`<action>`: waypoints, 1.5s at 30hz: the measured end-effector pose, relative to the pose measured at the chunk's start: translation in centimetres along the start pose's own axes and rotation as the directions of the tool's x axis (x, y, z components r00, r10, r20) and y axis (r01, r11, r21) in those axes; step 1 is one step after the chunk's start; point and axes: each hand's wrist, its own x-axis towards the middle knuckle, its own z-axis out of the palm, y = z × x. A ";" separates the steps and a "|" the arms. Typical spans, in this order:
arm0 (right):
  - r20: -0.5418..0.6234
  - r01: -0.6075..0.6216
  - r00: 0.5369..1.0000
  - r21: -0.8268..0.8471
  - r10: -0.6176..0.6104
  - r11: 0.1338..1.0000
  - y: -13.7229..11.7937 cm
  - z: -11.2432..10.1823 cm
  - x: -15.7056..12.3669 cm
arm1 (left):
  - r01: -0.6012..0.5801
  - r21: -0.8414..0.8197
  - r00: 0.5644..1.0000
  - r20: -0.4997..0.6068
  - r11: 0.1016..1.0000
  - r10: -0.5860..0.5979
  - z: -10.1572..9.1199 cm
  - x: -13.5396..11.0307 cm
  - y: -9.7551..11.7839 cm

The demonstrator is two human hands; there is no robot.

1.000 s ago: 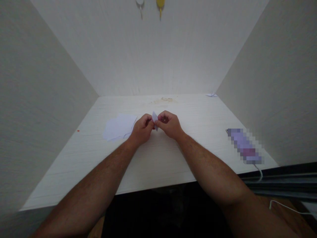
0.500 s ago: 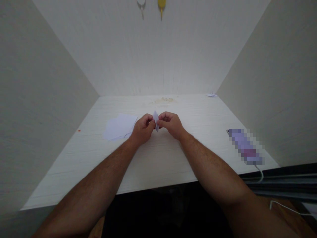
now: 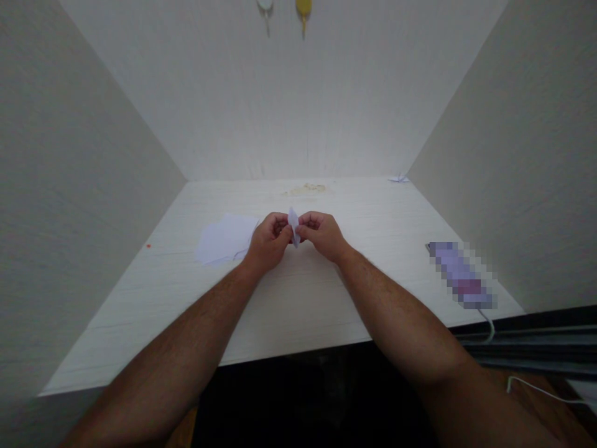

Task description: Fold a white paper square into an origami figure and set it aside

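A small folded piece of white paper (image 3: 294,226) is held upright between my two hands, over the middle of the white desk (image 3: 298,311). My left hand (image 3: 271,241) pinches its left side between thumb and fingers. From the right, my right hand (image 3: 323,235) grips the opposite side with thumb and curled fingers. The inner fingertips are partly hidden behind the paper. Loose white sheets (image 3: 226,238) lie flat on the desk just left of my left hand, overlapping one another.
At the right lies a blurred-out phone-like device (image 3: 459,274) with a white cable (image 3: 489,326) running over the desk edge. A small folded paper (image 3: 399,178) rests in the far right corner. Walls close in three sides. Two hooks, one yellow (image 3: 303,9), hang on the back wall.
Almost nothing differs. Both hands stay in place on the folded paper, with only a very slight shift of the left fingers.
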 end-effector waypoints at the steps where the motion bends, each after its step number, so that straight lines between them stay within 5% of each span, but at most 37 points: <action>1: -0.003 0.004 1.000 -0.014 -0.004 1.000 0.1 0.0 0.0 | 0.008 0.001 1.000 0.001 1.000 -0.008 0.0 0.0 0.1; 22: -0.104 0.079 0.985 -0.439 -0.138 0.895 -0.2 0.5 -0.5 | 0.057 0.101 0.995 -0.084 0.993 -0.049 -0.1 0.0 0.0; 37: -0.092 0.076 0.986 -0.483 -0.137 0.872 -0.7 0.4 -0.7 | 0.039 0.081 0.999 -0.031 0.996 -0.036 -0.6 0.1 -0.2; 45: -0.078 0.065 0.992 -0.373 -0.101 0.926 -0.7 0.4 -0.7 | 0.032 0.059 0.999 0.013 0.998 -0.033 -0.8 0.2 -0.5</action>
